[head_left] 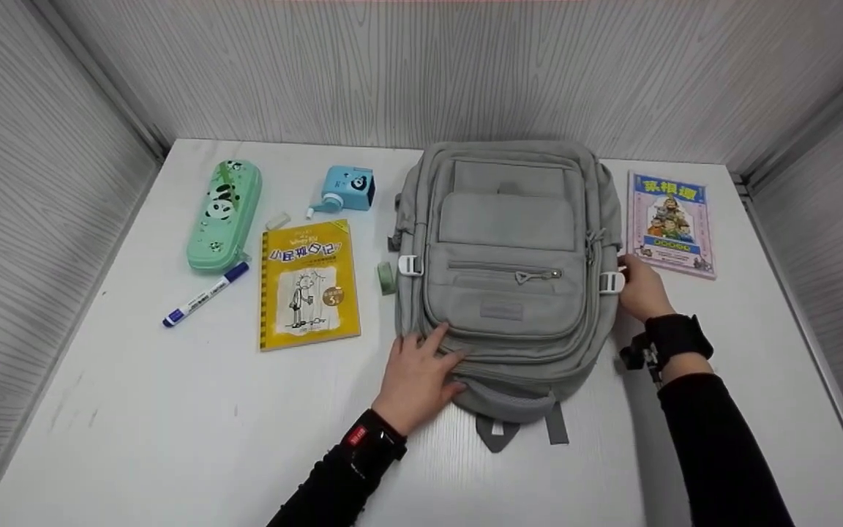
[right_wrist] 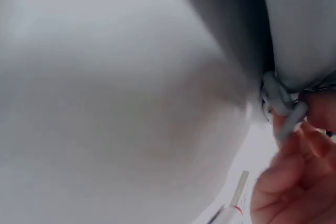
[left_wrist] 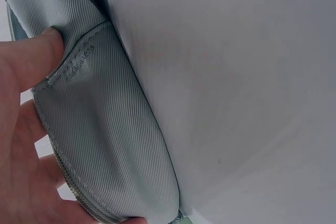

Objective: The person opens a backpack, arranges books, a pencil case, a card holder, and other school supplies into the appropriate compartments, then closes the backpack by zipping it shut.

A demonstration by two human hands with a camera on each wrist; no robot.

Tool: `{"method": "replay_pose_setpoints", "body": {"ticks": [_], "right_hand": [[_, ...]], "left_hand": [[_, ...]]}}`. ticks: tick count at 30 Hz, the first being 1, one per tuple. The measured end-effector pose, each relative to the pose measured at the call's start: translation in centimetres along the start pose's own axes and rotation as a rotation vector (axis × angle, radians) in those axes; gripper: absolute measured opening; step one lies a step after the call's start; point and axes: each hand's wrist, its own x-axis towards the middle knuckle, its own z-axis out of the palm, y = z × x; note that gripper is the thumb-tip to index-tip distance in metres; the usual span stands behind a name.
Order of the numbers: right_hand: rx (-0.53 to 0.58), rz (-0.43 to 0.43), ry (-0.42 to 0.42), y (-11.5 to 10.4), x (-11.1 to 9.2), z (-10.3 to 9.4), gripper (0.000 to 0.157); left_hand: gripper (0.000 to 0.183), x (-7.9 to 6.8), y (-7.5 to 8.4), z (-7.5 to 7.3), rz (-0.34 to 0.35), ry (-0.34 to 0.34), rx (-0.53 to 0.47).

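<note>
A grey backpack [head_left: 509, 293] lies front up on the white table, its top handle [head_left: 506, 401] toward me. My left hand [head_left: 418, 377] rests with spread fingers on its lower left corner. In the left wrist view, the left thumb [left_wrist: 39, 56] presses the ribbed fabric and the other fingers lie along a zip edge. At the bag's right side, beside a white buckle [head_left: 612, 283], is my right hand [head_left: 642, 289]. Seen from the right wrist, that hand pinches a small grey zipper pull [right_wrist: 291, 121] close against the bag; its fingertips are partly hidden in the head view.
To the left lie a yellow book [head_left: 309, 285], a green panda pencil case [head_left: 224, 216], a marker [head_left: 205, 295] and a blue panda pencil sharpener [head_left: 348, 189]. A small green block [head_left: 386, 278] sits by the bag's left side. A pink-bordered book [head_left: 670, 223] lies right.
</note>
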Motion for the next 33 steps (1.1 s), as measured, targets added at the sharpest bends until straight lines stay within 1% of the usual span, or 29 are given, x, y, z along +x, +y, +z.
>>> {"method": "replay_pose_setpoints", "body": {"ticks": [6, 10, 12, 13, 15, 20, 22, 24, 27, 30, 33], "right_hand": [[-0.100, -0.018, 0.042, -0.4, -0.6, -0.4, 0.038], [-0.174, -0.047, 0.059, -0.8, -0.8, -0.6, 0.027], [-0.191, -0.060, 0.060, -1.0, -0.7, -0.6, 0.023], [-0.191, -0.061, 0.058, -1.0, -0.7, -0.6, 0.021], [-0.181, -0.058, 0.042, -0.8, -0.6, -0.6, 0.023], [-0.110, -0.010, -0.054, -0.2, -0.3, -0.4, 0.029], [-0.093, -0.004, -0.066, 0.0, -0.2, -0.3, 0.029], [-0.091, -0.018, -0.041, 0.0, -0.2, -0.2, 0.026], [-0.115, -0.067, 0.054, -0.2, -0.6, -0.3, 0.020], [-0.152, -0.095, 0.131, -0.7, -1.2, -0.4, 0.018], [-0.186, -0.103, 0.171, -1.1, -1.7, -0.5, 0.018]], "left_hand": [[0.049, 0.1, 0.0, -0.1, -0.004, -0.011, -0.007], [0.049, 0.1, -0.1, -0.1, -0.003, -0.007, -0.010], [0.049, 0.1, -0.1, -0.1, -0.002, -0.007, -0.015], [0.049, 0.1, -0.1, -0.1, -0.002, -0.009, -0.018], [0.050, 0.1, 0.0, -0.1, -0.001, -0.011, -0.019], [0.048, -0.1, 0.0, 0.0, 0.005, 0.007, -0.007], [0.047, -0.2, -0.1, 0.0, 0.007, 0.019, -0.004], [0.047, -0.2, -0.1, 0.0, 0.005, 0.022, -0.005], [0.048, -0.2, 0.0, -0.1, -0.003, 0.008, -0.018], [0.049, -0.1, 0.0, 0.0, -0.013, -0.009, -0.029], [0.048, 0.0, 0.1, 0.0, -0.015, -0.010, -0.034]]}}
